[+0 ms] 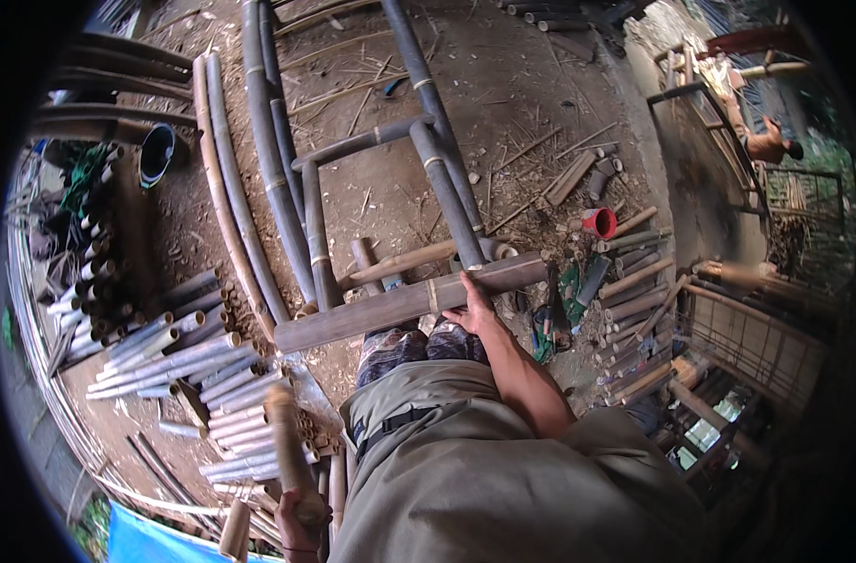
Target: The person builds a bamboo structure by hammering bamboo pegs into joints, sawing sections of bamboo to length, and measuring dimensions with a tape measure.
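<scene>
A thick dark bamboo pole (372,316) lies crosswise in front of me, against the near ends of a dark bamboo frame (364,142). My right hand (472,311) is closed round the pole, right of its middle, with the fingers over the top. Low on the left, my left hand (301,524) grips a short, thick, pale wooden club (289,441), raised beside my body and slightly blurred. The frame's two short uprights meet the pole. Whether they are fitted into it cannot be made out.
Cut bamboo pieces (170,349) are stacked at the left, and more bamboo (634,281) lies at the right. A red bucket (599,222) and a dark bucket (156,156) stand on the dirt floor. Offcuts litter the ground. Another person (766,143) is at the far right.
</scene>
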Demonstrator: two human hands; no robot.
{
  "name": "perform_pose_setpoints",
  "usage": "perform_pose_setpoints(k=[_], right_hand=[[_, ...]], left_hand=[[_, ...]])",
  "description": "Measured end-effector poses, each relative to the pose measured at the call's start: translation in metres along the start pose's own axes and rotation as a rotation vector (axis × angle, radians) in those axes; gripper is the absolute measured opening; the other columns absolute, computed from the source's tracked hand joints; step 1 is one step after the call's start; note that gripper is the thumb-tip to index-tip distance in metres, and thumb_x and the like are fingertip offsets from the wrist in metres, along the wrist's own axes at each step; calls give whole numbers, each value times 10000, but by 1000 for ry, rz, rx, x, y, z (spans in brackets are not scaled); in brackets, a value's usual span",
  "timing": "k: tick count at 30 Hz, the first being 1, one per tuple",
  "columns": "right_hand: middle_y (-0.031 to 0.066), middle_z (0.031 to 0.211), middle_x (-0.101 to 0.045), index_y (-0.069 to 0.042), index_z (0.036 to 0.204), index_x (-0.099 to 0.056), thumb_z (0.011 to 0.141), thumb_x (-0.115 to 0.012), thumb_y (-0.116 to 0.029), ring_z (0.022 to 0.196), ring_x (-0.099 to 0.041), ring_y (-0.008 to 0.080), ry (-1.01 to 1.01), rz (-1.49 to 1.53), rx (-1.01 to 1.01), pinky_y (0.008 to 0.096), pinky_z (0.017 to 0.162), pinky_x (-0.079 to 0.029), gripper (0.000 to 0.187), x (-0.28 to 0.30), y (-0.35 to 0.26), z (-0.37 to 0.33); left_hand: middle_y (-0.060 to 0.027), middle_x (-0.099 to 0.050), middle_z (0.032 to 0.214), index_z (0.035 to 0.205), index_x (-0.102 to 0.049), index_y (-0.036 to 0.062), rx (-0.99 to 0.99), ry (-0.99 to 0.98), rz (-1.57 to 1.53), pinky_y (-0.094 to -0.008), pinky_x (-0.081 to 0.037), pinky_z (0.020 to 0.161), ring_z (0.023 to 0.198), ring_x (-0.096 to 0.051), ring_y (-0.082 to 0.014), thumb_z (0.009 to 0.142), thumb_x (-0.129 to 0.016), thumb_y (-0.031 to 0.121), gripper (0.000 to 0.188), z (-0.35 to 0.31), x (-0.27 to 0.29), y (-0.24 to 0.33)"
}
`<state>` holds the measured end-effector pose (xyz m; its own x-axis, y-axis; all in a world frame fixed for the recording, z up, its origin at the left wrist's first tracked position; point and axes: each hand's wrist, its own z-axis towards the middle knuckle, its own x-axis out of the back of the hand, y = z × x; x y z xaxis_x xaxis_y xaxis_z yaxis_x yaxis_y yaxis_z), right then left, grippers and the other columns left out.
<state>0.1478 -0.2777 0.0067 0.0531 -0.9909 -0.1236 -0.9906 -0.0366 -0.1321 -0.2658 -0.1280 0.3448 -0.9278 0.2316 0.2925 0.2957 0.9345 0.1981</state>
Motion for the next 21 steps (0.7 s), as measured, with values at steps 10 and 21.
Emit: perform_pose_setpoints(k=[10, 21], right_hand=[[190, 1187, -584, -18, 1412, -364, 826, -566, -667, 1043, -612, 265, -476, -671, 240, 413, 873, -488, 898, -117, -5, -178], [140, 874, -622, -12, 1019, -547, 756, -656, -359, 756, -638, 287, 145, 581, 468, 419, 713, -554, 448, 40, -13, -214]], left_hand=[[-147, -471, 1296, 1481, -194, 67, -822, -494, 416, -358, -486, 901, 1083, -541, -244, 766, -740, 100, 900, 40, -164, 138], [-234, -497, 1306, 1403, -322, 81, -1187, -730, 1780, -457, -389, 1030, 1218, -470, -396, 565, -824, 380, 1021, 273, -315, 123]])
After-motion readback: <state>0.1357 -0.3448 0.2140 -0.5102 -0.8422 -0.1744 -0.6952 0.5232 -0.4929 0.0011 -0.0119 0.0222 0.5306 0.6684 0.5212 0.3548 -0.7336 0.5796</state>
